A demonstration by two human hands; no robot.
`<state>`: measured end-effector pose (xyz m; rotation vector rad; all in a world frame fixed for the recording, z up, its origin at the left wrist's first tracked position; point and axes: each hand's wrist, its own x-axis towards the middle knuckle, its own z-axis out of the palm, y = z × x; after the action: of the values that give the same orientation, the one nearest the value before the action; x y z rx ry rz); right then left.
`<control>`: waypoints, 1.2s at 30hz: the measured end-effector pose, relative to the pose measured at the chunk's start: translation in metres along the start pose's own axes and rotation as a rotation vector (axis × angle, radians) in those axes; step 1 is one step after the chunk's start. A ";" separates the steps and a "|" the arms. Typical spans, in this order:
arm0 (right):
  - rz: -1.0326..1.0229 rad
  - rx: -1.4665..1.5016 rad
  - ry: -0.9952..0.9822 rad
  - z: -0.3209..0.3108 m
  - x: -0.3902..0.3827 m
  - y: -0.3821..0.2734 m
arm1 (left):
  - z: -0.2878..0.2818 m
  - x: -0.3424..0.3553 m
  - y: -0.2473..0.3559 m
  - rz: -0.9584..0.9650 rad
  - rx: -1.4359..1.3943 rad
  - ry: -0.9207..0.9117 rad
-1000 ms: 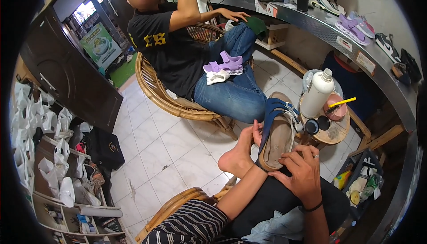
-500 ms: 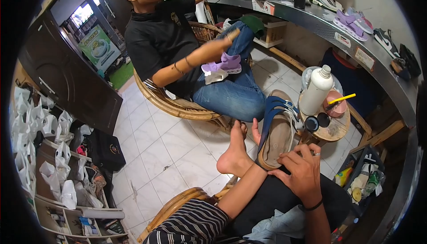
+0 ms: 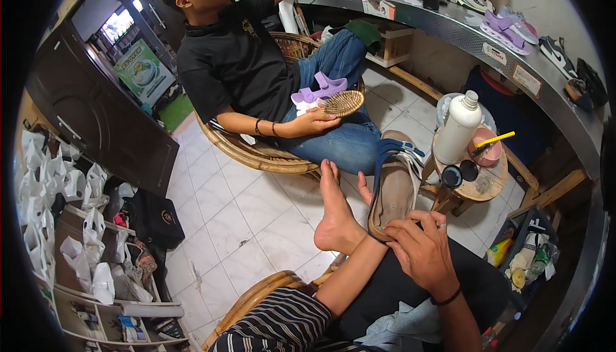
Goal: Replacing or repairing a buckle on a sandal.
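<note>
a pale blue cloth (image 3: 404, 325) lies across black fabric (image 3: 471, 294) beside a striped sleeve (image 3: 276, 320). above them, the right hand (image 3: 420, 243), ringed and with a dark wristband, bends its fingers close together at the near end of a sandal (image 3: 393, 192); whether they pinch anything cannot be told. the sandal, with a beige footbed and blue and white straps at its far end, is tilted over the left wrist. the left hand (image 3: 364, 190) is mostly hidden behind it, one digit sticking out beside the edge; its grip cannot be told. a bare foot (image 3: 337, 217) shows just left of the sandal.

to the right, a crate (image 3: 504, 233) holds supplies, and a round stool (image 3: 484, 192) bears a white bottle (image 3: 459, 127), two black tins (image 3: 452, 176) and a pink bowl (image 3: 489, 156) with a yellow-handled brush (image 3: 495, 139).

beyond, a co-worker (image 3: 237, 63) in jeans sits in a cane chair (image 3: 234, 150), one hand (image 3: 314, 123) closed on an oval brush (image 3: 344, 103), a purple shoe (image 3: 330, 86) on the lap. farther back, shoes (image 3: 507, 34) line a metal counter (image 3: 462, 31).
</note>
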<state>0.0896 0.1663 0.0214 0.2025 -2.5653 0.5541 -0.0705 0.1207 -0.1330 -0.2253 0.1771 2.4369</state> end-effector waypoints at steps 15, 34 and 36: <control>-0.012 0.079 -0.041 0.005 0.001 -0.001 | 0.018 -0.013 0.019 -0.004 0.021 -0.086; 0.134 -0.051 -0.104 0.010 0.000 0.000 | 0.038 -0.018 0.001 -0.034 0.093 -0.109; 0.168 -0.059 -0.102 0.011 -0.001 -0.003 | 0.038 -0.008 -0.008 -0.032 0.072 -0.061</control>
<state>0.0866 0.1593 0.0129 -0.0062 -2.7111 0.5404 -0.0638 0.1287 -0.0944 -0.1214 0.2322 2.3974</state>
